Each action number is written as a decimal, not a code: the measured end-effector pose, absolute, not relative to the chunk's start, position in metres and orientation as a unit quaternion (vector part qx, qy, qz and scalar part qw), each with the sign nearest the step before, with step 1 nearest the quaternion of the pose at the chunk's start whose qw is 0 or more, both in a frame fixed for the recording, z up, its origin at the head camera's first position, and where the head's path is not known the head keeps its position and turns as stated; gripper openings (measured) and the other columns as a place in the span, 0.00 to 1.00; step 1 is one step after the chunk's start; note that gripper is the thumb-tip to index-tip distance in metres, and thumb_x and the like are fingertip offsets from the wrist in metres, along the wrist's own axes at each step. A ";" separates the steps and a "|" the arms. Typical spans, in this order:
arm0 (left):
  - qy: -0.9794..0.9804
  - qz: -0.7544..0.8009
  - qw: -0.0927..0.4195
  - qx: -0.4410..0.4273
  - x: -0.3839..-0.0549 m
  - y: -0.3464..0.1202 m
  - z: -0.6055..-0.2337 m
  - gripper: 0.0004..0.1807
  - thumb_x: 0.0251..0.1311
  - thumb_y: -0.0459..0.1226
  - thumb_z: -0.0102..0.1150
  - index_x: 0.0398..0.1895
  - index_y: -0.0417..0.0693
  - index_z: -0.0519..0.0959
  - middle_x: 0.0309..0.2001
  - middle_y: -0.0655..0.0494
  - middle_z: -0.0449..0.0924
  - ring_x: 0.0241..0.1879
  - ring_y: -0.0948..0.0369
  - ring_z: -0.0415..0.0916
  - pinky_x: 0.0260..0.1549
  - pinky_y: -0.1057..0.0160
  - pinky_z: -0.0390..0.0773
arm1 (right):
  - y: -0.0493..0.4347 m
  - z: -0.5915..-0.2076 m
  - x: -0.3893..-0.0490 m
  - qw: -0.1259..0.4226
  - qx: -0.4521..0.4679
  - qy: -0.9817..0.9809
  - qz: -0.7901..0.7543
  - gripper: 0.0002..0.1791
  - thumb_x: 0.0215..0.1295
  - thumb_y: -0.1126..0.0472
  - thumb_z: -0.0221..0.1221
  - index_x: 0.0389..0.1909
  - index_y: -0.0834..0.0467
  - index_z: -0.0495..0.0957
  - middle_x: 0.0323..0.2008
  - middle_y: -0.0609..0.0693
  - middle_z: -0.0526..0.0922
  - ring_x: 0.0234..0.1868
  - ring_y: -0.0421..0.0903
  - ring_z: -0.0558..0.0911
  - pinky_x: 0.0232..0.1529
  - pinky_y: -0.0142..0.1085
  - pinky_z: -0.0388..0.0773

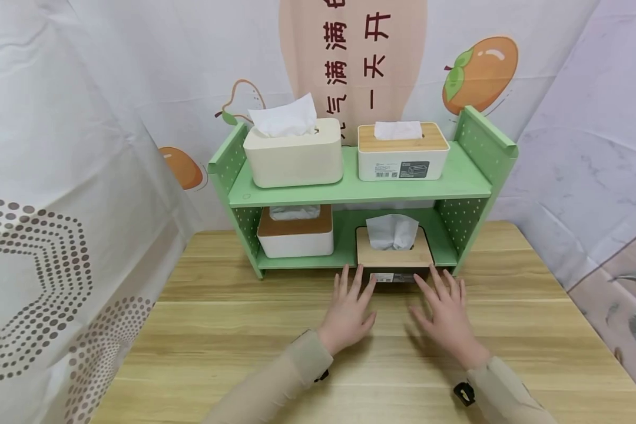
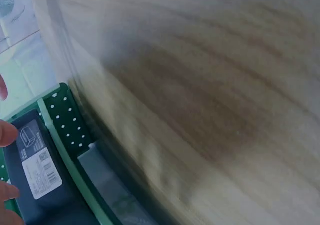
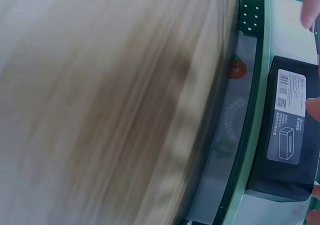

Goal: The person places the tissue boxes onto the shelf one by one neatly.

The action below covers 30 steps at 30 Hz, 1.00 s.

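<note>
A black tissue box with a light wood lid and a tissue sticking up stands on the lower shelf's right side, its front at the shelf edge. My left hand is at its front left corner, fingers spread and pointing forward. At the front right corner is my right hand, its fingers also spread and extended. Both wrist views show fingertips close by the dark front, which bears a white and grey label.
The green two-tier shelf stands on a wooden table. Upstairs sit a cream tissue box and a white one with a wood lid. A white box with a brown lid occupies the lower left. Printed curtains hang behind.
</note>
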<state>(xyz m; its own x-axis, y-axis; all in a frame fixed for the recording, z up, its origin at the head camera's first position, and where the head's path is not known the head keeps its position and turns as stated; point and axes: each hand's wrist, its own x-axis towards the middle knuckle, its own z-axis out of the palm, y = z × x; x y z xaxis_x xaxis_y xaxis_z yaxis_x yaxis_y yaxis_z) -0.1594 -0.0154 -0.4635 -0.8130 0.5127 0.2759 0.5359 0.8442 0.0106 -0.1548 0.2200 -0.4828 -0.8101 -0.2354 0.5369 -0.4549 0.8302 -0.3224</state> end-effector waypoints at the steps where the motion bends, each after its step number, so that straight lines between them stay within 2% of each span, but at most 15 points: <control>1: -0.954 -0.037 0.129 -0.270 -0.158 -0.015 -0.465 0.40 0.63 0.52 0.54 0.74 0.51 0.52 0.75 0.40 0.41 0.72 0.36 0.41 0.64 0.37 0.53 | 0.220 -0.483 -0.153 0.235 0.184 -0.928 0.222 0.40 0.49 0.57 0.69 0.65 0.57 0.66 0.70 0.65 0.55 0.67 0.72 0.52 0.66 0.66 0.33; 8: -0.961 -0.017 0.124 -0.246 -0.158 -0.012 -0.471 0.42 0.60 0.54 0.56 0.75 0.57 0.52 0.76 0.45 0.36 0.72 0.37 0.38 0.62 0.29 0.48 | 0.218 -0.483 -0.151 0.199 0.167 -0.942 0.214 0.39 0.53 0.55 0.67 0.67 0.54 0.64 0.73 0.60 0.49 0.69 0.71 0.45 0.60 0.73 0.29; 13: -0.965 -0.023 0.114 -0.233 -0.167 -0.008 -0.472 0.42 0.59 0.54 0.57 0.75 0.62 0.50 0.76 0.47 0.33 0.72 0.36 0.39 0.61 0.28 0.45 | 0.217 -0.474 -0.157 0.196 0.154 -0.948 0.198 0.39 0.52 0.54 0.67 0.66 0.54 0.65 0.72 0.60 0.53 0.69 0.72 0.46 0.57 0.75 0.30; 18: -0.971 -0.021 0.098 -0.217 -0.180 -0.004 -0.470 0.43 0.60 0.55 0.56 0.75 0.65 0.47 0.76 0.48 0.29 0.72 0.36 0.35 0.61 0.28 0.43 | 0.217 -0.466 -0.166 0.176 0.145 -0.955 0.189 0.38 0.54 0.52 0.66 0.66 0.55 0.65 0.71 0.62 0.56 0.68 0.75 0.46 0.57 0.75 0.27; 30: -0.977 -0.024 0.080 -0.197 -0.205 0.006 -0.466 0.42 0.61 0.55 0.54 0.75 0.67 0.46 0.77 0.50 0.29 0.73 0.37 0.33 0.61 0.27 0.40 | 0.220 -0.460 -0.191 0.160 0.133 -0.964 0.166 0.37 0.56 0.51 0.63 0.66 0.56 0.64 0.70 0.63 0.57 0.68 0.75 0.46 0.56 0.76 0.28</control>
<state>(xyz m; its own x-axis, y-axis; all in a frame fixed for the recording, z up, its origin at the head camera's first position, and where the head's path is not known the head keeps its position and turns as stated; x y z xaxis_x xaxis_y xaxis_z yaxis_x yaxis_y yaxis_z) -0.2055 0.0065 -0.4662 -0.9097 0.3804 0.1666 0.3882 0.9214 0.0158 -0.1912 0.2204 -0.4597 -0.9135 -0.2036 0.3523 -0.3099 0.9092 -0.2780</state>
